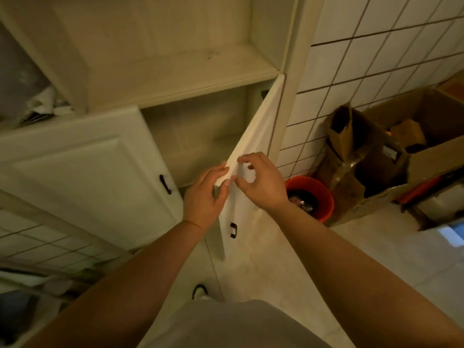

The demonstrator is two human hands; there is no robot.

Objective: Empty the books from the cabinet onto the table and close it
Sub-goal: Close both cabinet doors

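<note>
Open cabinet, both hands apparently touching door

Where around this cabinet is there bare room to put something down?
The open shelf above the right door looks bare, as does the pale floor between that door and the cardboard boxes. It is crowded by the orange bucket and in the cluttered left compartment.

floor: pale tiles
on floor: orange bucket; cardboard boxes just right of bucket
</note>
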